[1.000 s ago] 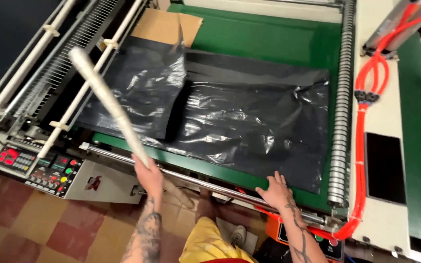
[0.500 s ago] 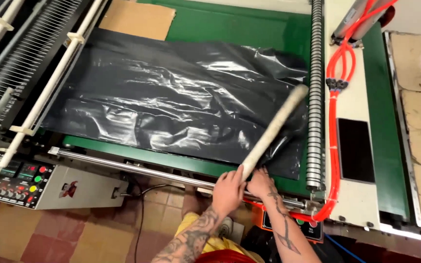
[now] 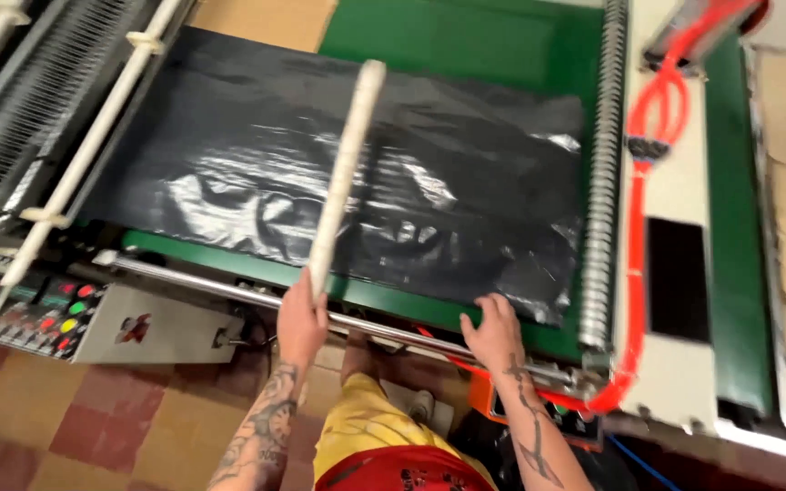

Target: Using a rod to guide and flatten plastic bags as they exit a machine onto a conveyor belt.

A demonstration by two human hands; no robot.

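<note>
Grey control panel [image 3: 43, 314] with coloured buttons at lower left, beside red-marked label [image 3: 136, 328].

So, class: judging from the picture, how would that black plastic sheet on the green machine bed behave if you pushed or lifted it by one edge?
The black plastic sheet would probably be floppy: it lies wrinkled and creased. It looks thin and glossy, so likely light and rather slippery on the green bed. Pushed at the edge by the right hand, it would likely bunch up rather than slide whole.

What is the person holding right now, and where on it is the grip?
The left hand grips a long white stick at its near end. The right hand holds nothing; it rests at the black plastic sheet's edge.
</note>
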